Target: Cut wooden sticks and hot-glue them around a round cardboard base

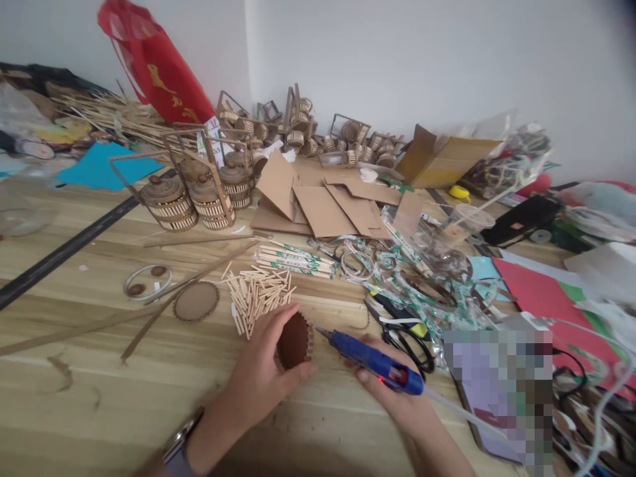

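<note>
The left hand (262,363), half curled, grips a cup (295,339); the right hand (392,399) wraps round a glue gun (365,356) pointed towards the cup

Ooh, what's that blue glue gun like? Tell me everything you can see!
The glue gun has a long blue body that looks like plastic, with a narrow dark tip in front. A small red light glows beside it, and a pale cord trails from its back end. The right hand grips it at a slant above the table, its tip pointing toward the brown cup in the left hand.
</note>
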Action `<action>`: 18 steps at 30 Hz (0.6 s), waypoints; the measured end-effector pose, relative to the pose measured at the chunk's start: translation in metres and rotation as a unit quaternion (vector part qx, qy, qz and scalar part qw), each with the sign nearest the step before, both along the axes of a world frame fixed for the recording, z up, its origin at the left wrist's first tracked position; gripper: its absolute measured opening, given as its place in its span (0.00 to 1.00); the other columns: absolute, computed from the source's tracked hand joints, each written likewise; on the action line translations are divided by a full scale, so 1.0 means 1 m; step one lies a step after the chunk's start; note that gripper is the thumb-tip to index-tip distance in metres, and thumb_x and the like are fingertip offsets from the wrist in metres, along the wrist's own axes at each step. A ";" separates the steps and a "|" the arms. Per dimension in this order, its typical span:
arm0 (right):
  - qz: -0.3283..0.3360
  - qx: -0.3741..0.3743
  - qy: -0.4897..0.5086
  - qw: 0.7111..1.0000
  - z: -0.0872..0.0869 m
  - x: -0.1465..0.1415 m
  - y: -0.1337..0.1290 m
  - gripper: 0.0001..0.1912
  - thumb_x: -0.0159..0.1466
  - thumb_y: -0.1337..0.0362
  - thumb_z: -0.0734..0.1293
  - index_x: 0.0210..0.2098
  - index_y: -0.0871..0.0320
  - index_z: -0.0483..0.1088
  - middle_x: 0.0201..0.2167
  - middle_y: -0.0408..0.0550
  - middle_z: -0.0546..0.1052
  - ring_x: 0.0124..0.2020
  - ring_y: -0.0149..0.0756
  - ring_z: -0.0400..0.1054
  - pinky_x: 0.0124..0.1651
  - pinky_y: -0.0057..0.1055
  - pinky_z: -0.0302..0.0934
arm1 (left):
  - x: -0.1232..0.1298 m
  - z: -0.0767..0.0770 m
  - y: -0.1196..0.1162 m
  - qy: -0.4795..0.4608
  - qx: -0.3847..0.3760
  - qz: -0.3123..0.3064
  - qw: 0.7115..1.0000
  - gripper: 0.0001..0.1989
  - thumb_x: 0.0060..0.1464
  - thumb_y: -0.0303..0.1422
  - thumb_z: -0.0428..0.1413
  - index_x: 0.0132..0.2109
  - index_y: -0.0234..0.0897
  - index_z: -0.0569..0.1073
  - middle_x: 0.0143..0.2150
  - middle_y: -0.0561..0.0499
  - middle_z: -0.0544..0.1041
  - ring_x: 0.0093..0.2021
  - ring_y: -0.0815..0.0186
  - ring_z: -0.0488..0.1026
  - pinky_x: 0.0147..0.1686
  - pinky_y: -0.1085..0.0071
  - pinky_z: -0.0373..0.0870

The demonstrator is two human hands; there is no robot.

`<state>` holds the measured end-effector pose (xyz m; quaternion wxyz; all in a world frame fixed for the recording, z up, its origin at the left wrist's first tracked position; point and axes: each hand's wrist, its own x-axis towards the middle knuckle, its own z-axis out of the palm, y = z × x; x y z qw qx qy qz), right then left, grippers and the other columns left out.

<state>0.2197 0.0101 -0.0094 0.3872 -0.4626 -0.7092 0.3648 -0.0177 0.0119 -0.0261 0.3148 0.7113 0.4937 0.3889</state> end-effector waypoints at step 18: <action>0.013 -0.010 0.001 1.000 -0.001 -0.003 0.001 0.13 0.61 0.55 0.67 0.28 0.58 0.72 0.25 0.45 0.74 0.27 0.35 0.69 0.31 0.27 0.61 | 0.001 -0.003 -0.001 0.040 0.069 -0.009 0.997 0.32 0.55 0.37 0.60 0.63 0.47 0.55 0.62 0.43 0.64 0.61 0.53 0.62 0.58 0.51 0.62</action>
